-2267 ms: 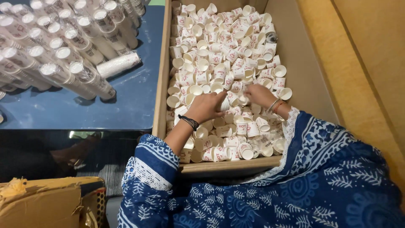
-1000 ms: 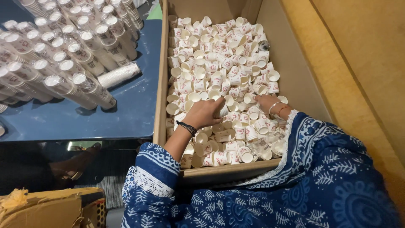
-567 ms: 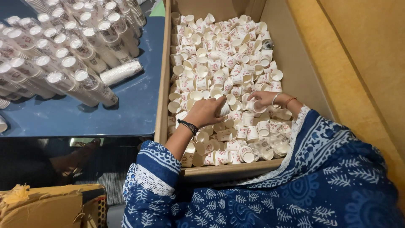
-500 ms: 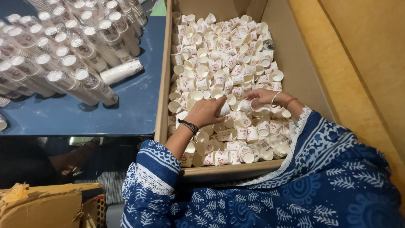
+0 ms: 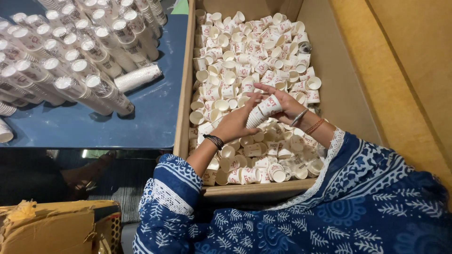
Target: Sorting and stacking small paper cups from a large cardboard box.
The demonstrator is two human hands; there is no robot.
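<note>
Both hands up over the near half of the cardboard box [image 5: 329, 89], working one short stack of nested paper cups [image 5: 263, 110] between them. Left hand [image 5: 235, 123] gripping the stack's lower end, fingers wrapped around it, dark band on the wrist. Right hand [image 5: 287, 106] pinching the top cup from the other side, index finger sticking out straight, thin bangles and an orange thread on that wrist. So neither hand hanging loose, both closed on the same stack, held a bit tilted just above the pile.

Underneath, filling the box wall to wall: loose small paper cups [image 5: 245, 56], white with red print, lying every which way, some mouth up, some on their sides. Piling right up to the near edge and reaching the far corners too.

Left of the box, sitting on a dark blue table [image 5: 141, 117]: rows of tall cup stacks [image 5: 70, 61], leaning toward the box, crowding the far left corner. One more stack lying on its side [image 5: 139, 77] near the table's right edge, just beside the box wall.

Blue patterned sleeves [image 5: 174, 188] with white lace trim covering both arms. Torn brown carton [image 5: 52, 228] showing at the bottom left, below the table's near edge.
</note>
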